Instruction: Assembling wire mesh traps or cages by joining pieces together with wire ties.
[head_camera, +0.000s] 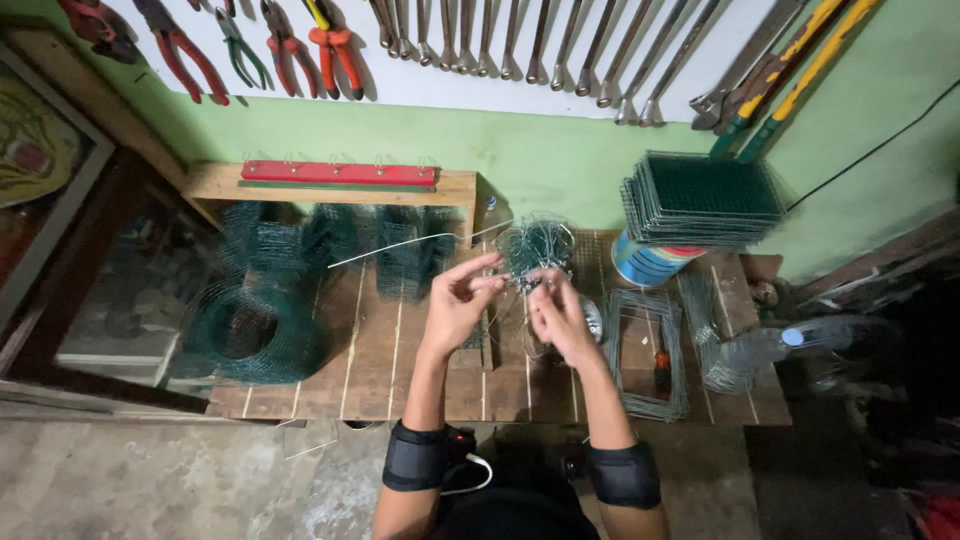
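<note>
both hands (510, 300) — pinching wire bundle (535, 250)

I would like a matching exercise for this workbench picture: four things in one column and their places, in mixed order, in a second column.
Things:
1. dark green wire mesh roll
2. stack of flat green mesh panels
3. red-handled pliers
4. small round wire cage

Places:
A. hanging on the wall
B. at the left hand and right hand
C. on the bench's left end
D. on top of a blue can

Pairs: 1-C, 2-D, 3-A, 4-B
</note>
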